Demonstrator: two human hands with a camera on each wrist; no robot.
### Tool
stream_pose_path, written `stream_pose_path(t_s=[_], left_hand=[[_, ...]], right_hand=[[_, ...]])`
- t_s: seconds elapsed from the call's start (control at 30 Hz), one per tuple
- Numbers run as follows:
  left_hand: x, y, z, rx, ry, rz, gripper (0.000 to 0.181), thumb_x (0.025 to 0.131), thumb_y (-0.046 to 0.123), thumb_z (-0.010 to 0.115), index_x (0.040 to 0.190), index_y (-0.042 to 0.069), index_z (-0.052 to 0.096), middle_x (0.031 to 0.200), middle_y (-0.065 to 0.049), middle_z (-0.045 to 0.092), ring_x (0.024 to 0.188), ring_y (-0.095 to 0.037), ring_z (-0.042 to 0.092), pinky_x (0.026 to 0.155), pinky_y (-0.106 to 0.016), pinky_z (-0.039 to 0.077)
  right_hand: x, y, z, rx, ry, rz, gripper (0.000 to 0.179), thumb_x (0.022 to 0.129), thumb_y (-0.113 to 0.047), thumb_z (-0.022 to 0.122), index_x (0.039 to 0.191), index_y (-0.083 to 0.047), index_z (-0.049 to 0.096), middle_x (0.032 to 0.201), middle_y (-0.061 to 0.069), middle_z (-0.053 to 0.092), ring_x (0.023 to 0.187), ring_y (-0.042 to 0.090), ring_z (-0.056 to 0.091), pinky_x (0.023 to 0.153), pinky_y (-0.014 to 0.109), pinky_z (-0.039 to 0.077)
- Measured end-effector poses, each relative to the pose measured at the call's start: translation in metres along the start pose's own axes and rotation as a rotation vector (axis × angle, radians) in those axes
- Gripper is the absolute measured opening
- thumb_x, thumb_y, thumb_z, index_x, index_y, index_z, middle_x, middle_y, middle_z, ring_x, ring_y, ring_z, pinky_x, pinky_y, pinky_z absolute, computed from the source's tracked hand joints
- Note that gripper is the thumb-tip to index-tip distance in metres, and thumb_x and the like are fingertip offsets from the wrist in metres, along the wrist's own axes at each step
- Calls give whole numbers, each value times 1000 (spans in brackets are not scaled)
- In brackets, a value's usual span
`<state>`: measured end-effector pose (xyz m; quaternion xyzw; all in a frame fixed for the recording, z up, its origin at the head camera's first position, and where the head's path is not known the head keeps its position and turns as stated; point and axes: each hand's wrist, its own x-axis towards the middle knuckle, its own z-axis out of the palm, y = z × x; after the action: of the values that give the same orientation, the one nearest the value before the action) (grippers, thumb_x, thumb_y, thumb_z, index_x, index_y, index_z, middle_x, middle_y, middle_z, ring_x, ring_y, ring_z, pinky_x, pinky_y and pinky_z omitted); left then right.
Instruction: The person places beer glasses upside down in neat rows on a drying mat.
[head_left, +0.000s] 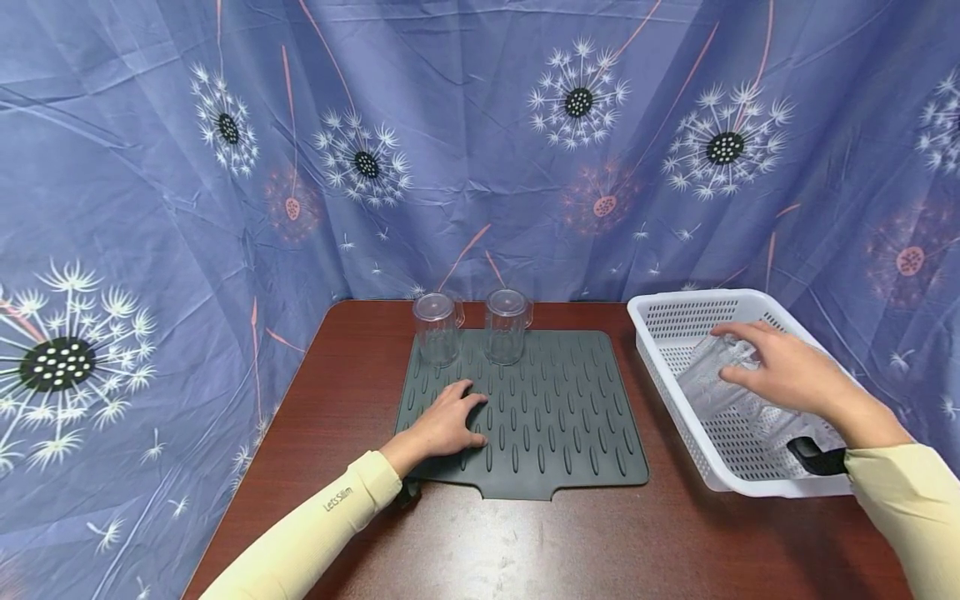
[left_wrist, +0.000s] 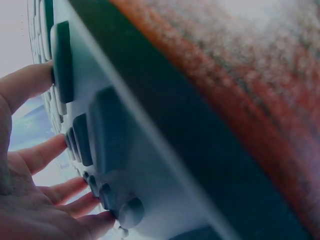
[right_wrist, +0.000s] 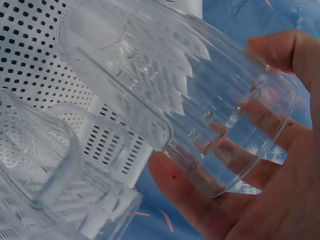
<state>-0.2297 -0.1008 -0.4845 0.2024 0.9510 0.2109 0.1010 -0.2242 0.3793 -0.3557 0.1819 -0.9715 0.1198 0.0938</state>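
My right hand (head_left: 798, 375) grips a clear glass mug (right_wrist: 150, 75) inside the white basket, thumb on one side and fingers on the other. The mug lies tilted. A second clear mug (right_wrist: 55, 165) with a handle is beside it in the basket. My left hand (head_left: 446, 423) rests with spread fingers on the left part of a dark grey ridged drying mat (head_left: 555, 400); its fingertips (left_wrist: 57, 145) touch the ridges. Two clear mugs, a left one (head_left: 438, 337) and a right one (head_left: 506, 333), stand upside down at the mat's back left, handles to the right.
The white perforated basket (head_left: 678, 412) stands at the right of the brown table (head_left: 570, 542), to the right of the mat. A blue curtain (head_left: 465, 167) with dandelion prints hangs behind the table and along both sides.
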Motion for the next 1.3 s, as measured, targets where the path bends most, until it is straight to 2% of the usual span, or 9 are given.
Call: stream_pose_path(t_s=[0.2,0.5,0.63,0.8,0.9,0.97,1.03,1.17,1.3], left_hand=[[-1,0,0,-6,0,2,67,85,39,80,144,15,56,161,-18,30,150,-37,27,115,-56,35],[-1,0,0,-6,0,7,68,85,39,80,144,15,55,161,-18,29,151,-37,26,115,-56,34],[0,0,-1,1,-1,8,68,86,39,79,144,15,55,162,-18,29,151,-36,26,115,-56,34],[0,-1,0,4,-1,8,68,85,40,79,144,15,55,161,-18,30,151,-36,26,115,-55,34],[0,-1,1,7,1,8,68,85,40,80,144,15,56,161,-18,30,150,-37,26,115,-55,35],[0,-2,1,7,1,7,68,85,40,80,144,15,56,161,-19,30,150,-37,27,115,-56,34],[0,-2,1,5,-2,7,68,85,40,80,144,15,55,161,-19,30,150,-37,27,115,-56,34],[0,-1,1,5,-10,4,68,86,39,79,145,15,55,161,-18,30,150,-37,27,115,-56,34],[1,-1,0,18,-15,1,68,86,40,79,145,15,55,161,-18,30,150,-36,27,115,-55,35]], right_hand=[[1,-4,-12,-20,29,30,58,84,-27,79,137,-17,58,128,20,61,95,35,66,68,58,49],[2,-9,-26,-17,63,67,60,85,-27,79,139,-21,56,134,20,57,93,36,67,64,58,48],[2,-11,-31,13,94,69,61,85,-25,78,141,-19,54,133,22,56,95,42,67,66,60,47],[3,-12,-33,45,131,63,62,86,-25,78,142,-18,55,135,21,57,97,41,67,69,53,46],[4,-13,-33,62,159,58,62,85,-25,80,142,-19,56,136,19,58,92,16,67,68,46,45],[4,-14,-32,83,183,48,62,83,-23,81,141,-19,58,135,17,60,89,-6,58,67,39,45],[5,-15,-32,116,203,45,62,83,-21,82,140,-20,59,134,15,61,87,-21,45,65,30,45],[5,-21,-29,189,230,58,60,83,-19,81,139,-21,59,130,10,62,87,-26,41,62,15,40],[6,-28,-24,247,251,78,59,84,-18,81,140,-22,60,124,2,59,87,-24,45,63,9,38]])
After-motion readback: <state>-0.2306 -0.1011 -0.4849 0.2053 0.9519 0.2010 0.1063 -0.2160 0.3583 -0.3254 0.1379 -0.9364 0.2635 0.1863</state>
